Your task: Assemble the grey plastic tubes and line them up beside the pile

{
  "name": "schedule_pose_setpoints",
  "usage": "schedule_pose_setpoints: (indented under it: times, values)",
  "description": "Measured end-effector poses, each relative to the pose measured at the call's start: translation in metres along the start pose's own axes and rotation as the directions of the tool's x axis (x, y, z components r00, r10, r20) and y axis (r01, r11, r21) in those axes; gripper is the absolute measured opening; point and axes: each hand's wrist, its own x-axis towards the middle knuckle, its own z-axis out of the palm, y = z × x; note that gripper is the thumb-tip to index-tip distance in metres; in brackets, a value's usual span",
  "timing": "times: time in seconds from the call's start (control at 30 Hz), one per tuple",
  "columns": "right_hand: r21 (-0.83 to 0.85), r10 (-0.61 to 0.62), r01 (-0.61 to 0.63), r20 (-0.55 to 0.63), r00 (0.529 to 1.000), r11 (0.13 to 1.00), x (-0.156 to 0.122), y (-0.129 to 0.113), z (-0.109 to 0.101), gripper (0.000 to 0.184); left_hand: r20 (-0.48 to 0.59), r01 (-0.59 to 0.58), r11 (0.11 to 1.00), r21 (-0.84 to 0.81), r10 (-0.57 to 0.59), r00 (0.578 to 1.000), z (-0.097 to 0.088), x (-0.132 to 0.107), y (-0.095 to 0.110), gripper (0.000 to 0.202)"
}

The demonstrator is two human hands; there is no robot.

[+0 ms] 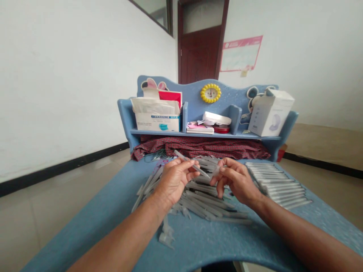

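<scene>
My left hand (177,177) pinches a slim translucent tube (185,158) that looks like a pen barrel, slanting down to the right. Close by on its right, my right hand (234,177) is closed with thumb and fingers on a small translucent piece (216,172), too blurred to name. The tube's lower end comes near this piece; I cannot tell whether they touch. Beneath both hands lies a loose pile of similar translucent tubes (208,207). Small clear plastic pieces (166,234) lie in front of the pile, nearer to me.
A neat row of whitish tubes (280,185) lies on the right of the blue table (113,230). Behind, a checked cloth (204,146) is bunched under a shelf holding a mask box (157,117), a red round tin (221,129) and a white box (270,113).
</scene>
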Motion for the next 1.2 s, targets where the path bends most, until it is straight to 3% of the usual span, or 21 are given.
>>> schedule_pose_setpoints:
  times: [0.2,0.43,1.2]
  values:
    - [0.085,-0.030,0.035,-0.052,0.998,0.996,0.0017,0.0002,-0.0003,0.009,-0.055,-0.009,0.998,-0.065,0.005,0.998,-0.0007,0.0014,-0.0011,0.010]
    - [0.105,-0.034,0.035,-0.003,0.999,0.994,0.0014,0.0026,0.0038,0.013,-0.023,0.020,0.990,-0.143,-0.024,0.999,-0.0005,0.0006,-0.0019,0.012]
    - [-0.017,-0.094,0.094,0.003,0.996,0.995,-0.0036,0.0032,0.0027,0.022,-0.041,0.041,0.962,-0.269,-0.053,0.998,0.0012,0.0002,0.0026,0.018]
